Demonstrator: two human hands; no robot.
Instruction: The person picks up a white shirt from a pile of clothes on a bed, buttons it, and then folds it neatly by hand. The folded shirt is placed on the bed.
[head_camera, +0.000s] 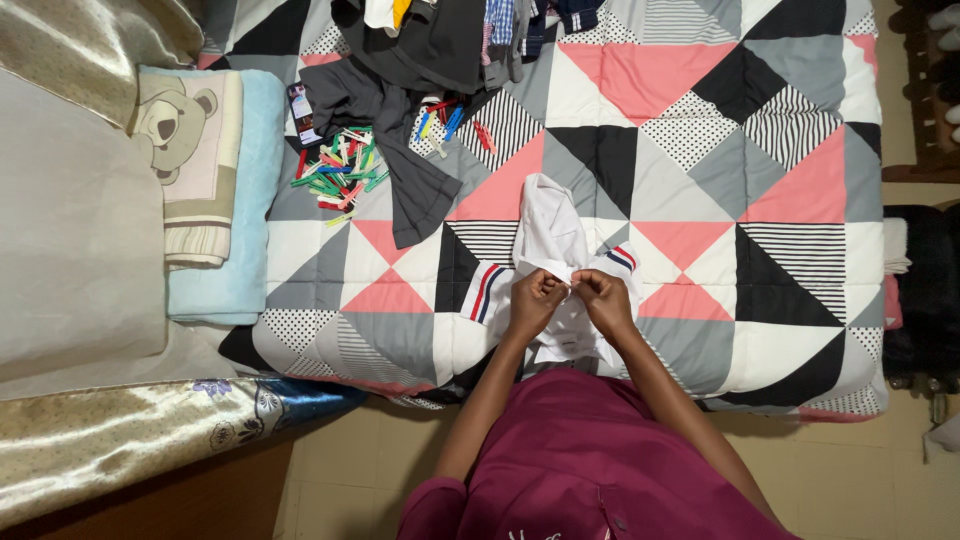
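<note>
A white shirt (548, 225) with red and navy striped sleeve cuffs lies on the patterned quilt (780, 230) near the bed's front edge. My left hand (533, 298) and my right hand (603, 296) are close together over the shirt's near part, each pinching the white fabric at the collar or placket. The fingers hide the exact spot they hold. My arms come out of maroon sleeves at the bottom of the view.
A pile of coloured clothes pegs (336, 170) and a dark grey garment (400, 150) lie at the back left of the quilt, with more clothes (450, 30) heaped behind. A blue towel with a bear blanket (200, 170) sits left, next to a grey pillow (70, 230).
</note>
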